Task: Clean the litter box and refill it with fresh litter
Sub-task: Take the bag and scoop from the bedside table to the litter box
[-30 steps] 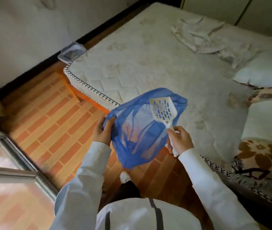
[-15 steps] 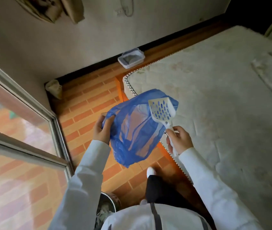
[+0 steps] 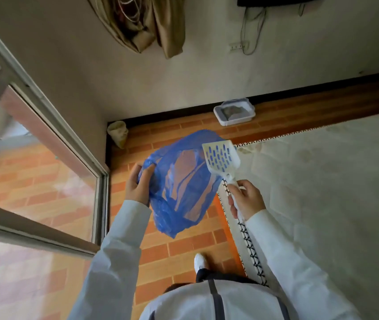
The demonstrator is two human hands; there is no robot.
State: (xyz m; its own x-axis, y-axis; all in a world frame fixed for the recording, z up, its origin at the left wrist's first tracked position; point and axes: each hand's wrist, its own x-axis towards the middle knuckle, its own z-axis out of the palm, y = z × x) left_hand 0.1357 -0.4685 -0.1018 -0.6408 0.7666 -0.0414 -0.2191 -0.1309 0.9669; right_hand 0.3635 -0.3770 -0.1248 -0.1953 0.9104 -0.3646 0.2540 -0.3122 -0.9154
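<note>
A thin blue plastic bag hangs in front of me over the brick-pattern floor, and my left hand grips its edge on the left side. My right hand holds a white slotted litter scoop by its handle, with the scoop's head lying against the bag's right side. The white litter box, with grey litter inside, sits on the floor against the far wall, well ahead of both hands.
A bare mattress fills the right side, its corner close to my right hand. A glass sliding door runs along the left. A small pale sack stands in the floor corner. Cloth hangs on the wall above.
My view has swung left, from the mattress to the wall, bringing the litter box and door into sight. Both hands keep their hold on the bag and the scoop.
</note>
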